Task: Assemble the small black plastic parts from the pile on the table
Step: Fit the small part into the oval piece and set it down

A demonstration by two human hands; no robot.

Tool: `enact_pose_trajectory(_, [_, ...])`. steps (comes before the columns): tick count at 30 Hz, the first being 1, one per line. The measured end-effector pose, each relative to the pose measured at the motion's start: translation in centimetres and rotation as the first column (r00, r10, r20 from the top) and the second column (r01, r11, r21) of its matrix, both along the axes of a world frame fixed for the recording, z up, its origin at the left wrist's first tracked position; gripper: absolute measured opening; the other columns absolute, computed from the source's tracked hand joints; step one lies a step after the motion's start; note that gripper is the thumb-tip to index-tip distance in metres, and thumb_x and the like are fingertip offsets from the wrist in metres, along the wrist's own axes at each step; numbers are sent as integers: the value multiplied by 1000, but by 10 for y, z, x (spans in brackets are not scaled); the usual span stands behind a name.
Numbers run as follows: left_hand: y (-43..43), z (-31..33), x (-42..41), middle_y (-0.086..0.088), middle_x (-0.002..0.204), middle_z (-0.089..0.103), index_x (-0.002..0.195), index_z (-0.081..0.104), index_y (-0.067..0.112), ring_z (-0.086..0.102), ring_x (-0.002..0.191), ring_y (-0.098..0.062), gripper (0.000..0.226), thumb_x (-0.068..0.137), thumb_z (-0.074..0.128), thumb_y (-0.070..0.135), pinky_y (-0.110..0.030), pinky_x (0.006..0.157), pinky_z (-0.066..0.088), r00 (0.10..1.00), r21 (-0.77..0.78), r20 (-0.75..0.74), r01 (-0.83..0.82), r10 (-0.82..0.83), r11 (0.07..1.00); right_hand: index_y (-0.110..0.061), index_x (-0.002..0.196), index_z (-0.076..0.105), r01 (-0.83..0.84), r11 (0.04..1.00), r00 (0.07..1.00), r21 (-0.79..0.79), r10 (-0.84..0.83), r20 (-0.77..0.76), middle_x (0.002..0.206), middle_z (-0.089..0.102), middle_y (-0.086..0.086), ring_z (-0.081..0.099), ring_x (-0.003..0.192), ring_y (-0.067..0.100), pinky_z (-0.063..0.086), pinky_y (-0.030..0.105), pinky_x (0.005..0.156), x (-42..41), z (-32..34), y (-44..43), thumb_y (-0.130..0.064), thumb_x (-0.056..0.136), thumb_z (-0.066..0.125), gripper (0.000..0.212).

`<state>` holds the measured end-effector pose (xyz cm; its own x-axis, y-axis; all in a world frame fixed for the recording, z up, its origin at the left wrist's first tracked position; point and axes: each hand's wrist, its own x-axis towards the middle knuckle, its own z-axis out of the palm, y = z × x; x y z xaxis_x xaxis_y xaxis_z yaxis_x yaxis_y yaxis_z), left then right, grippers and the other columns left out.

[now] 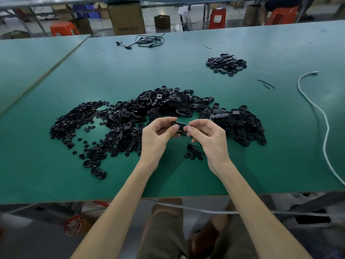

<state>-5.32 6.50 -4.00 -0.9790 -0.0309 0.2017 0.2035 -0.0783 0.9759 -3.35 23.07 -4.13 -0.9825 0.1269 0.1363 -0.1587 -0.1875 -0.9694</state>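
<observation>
Both hands above green table [224, 165], just before big pile [158, 113] — left hand [156, 136] and right hand [209, 135] pinching one black oval part [178, 125] between fingertips.

Only one camera here, worn on the person's head: it faces forward and tilts steeply down over the green counter [261, 165], from just above its near edge. The wide lens sits close enough that both forearms [119, 212] fill the lower frame, yet it reaches past the far edge to the orange stools [217, 18] and cardboard box [127, 19].
</observation>
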Motion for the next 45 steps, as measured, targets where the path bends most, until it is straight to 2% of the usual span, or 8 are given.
enact_pose_trajectory(3, [-1, -1, 0, -8, 99, 80, 110, 76, 7, 78, 90, -25, 17, 93, 75, 4, -29, 79, 62, 1000, 13, -2, -9, 10, 1000, -6, 102, 72, 5, 1000, 1000, 1, -5, 0, 98, 81, 6, 76, 87, 19, 57, 23, 70, 0, -1, 0, -4, 93, 75, 10])
enact_pose_trajectory(7, [-1, -3, 0, -10, 99, 80, 108, 75, 5, 78, 92, -29, 15, 94, 75, 4, -35, 80, 64, 1000, 4, -1, 17, -17, 1000, -19, 92, 78, 46, 997, 999, 55, -45, -12, 89, 78, -5, 65, 74, 7, 53, 19, 70, -1, 0, 0, -5, 90, 79, 14])
enact_pose_trajectory(13, [0, 0, 1, -9, 96, 79, 104, 75, 6, 77, 86, -22, 14, 90, 79, 5, -27, 77, 61, 996, 17, -16, 84, -84, 996, -21, 94, 78, 66, 994, 998, 85, -65, -18, 91, 79, -3, 72, 86, 11, 55, 21, 70, 0, 0, -2, -6, 91, 78, 15])
enact_pose_trajectory(28, [1, 4, 4, -6, 92, 79, 101, 75, 6, 76, 80, -18, 16, 87, 80, 1, -25, 77, 59, 990, -17, -10, 141, -141, 990, -21, 91, 77, 80, 988, 996, 134, -74, -53, 87, 77, -2, 69, 78, 7, 54, 22, 72, -1, -3, 0, -8, 90, 79, 13])
enact_pose_trajectory(35, [0, 4, 5, -10, 94, 79, 105, 73, 4, 76, 79, -19, 17, 89, 77, -1, -23, 79, 59, 985, -12, 0, 173, -173, 985, -25, 89, 77, 98, 975, 994, 201, -86, -68, 95, 70, 12, 61, 81, 17, 58, 48, 86, 0, -2, 1, -9, 88, 81, 16])
enact_pose_trajectory(39, [-1, 4, 5, -11, 98, 80, 110, 75, 5, 76, 83, -20, 19, 93, 73, -4, -23, 81, 58, 984, -22, -17, 177, -177, 984, -28, 106, 76, 73, 982, 997, 172, -67, -42, 100, 71, 2, 67, 89, 14, 58, 34, 87, 0, -1, 1, -10, 86, 84, 28])
enact_pose_trajectory(42, [-1, 2, 2, -12, 96, 79, 106, 75, 3, 74, 81, -22, 16, 92, 73, -4, -28, 81, 59, 984, -55, -25, 174, -176, 983, -20, 98, 78, 23, 987, 999, 156, -18, -37, 92, 79, -2, 74, 86, 15, 55, 21, 73, 0, -1, 0, -8, 85, 84, 19])
enact_pose_trajectory(45, [-1, 1, 2, -11, 91, 78, 105, 74, 1, 73, 78, -21, 13, 92, 76, -1, -27, 80, 59, 985, -96, -20, 170, -173, 981, -15, 97, 80, 34, 993, 999, 113, -33, -16, 90, 80, 0, 75, 82, 11, 55, 17, 72, 0, -1, 0, -4, 83, 85, 19])
